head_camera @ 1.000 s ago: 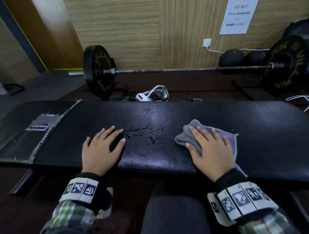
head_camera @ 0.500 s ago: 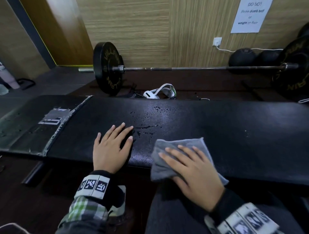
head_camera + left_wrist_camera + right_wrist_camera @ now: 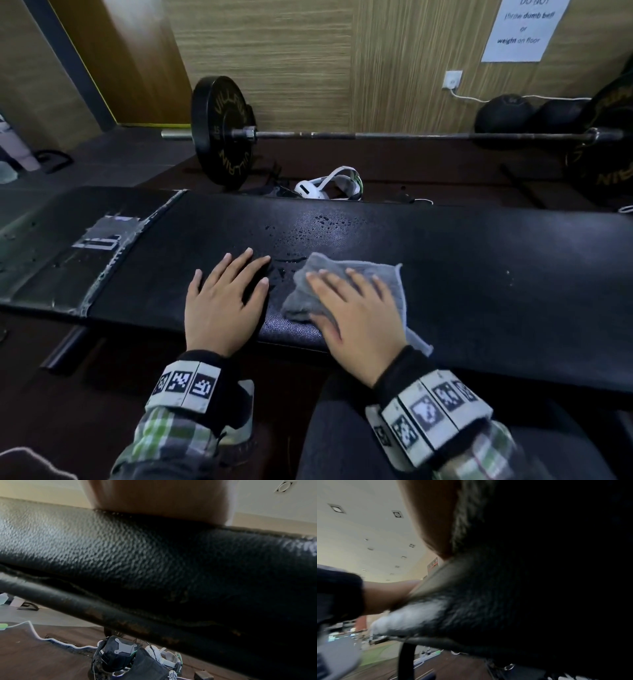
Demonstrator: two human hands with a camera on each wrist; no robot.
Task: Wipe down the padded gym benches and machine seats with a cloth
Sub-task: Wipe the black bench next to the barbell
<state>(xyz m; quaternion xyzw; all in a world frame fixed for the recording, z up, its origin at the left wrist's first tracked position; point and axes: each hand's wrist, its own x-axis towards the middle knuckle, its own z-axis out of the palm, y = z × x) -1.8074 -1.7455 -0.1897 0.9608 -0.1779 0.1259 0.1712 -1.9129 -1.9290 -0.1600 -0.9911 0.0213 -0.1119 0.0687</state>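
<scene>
On the black bench pad [image 3: 445,260], head view, I have my right hand [image 3: 356,315] spread flat on the grey cloth [image 3: 342,274], pressing it beside the water droplets [image 3: 308,233]; my left hand [image 3: 222,301] lies flat, fingers straight, likely bracing me. Left wrist view: grained vinyl, palm resting on top. Right wrist view: blurred cloth draped over the pad's edge.

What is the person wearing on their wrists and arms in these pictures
Both hands are bare, with no gloves. The left hand and the right hand each have a black cuff at the wrist, wrapped by a white band of square panels printed with black-and-white coded markers. Above the bands are plaid sleeves in green, white and grey checks. No cables show on either arm.
</scene>
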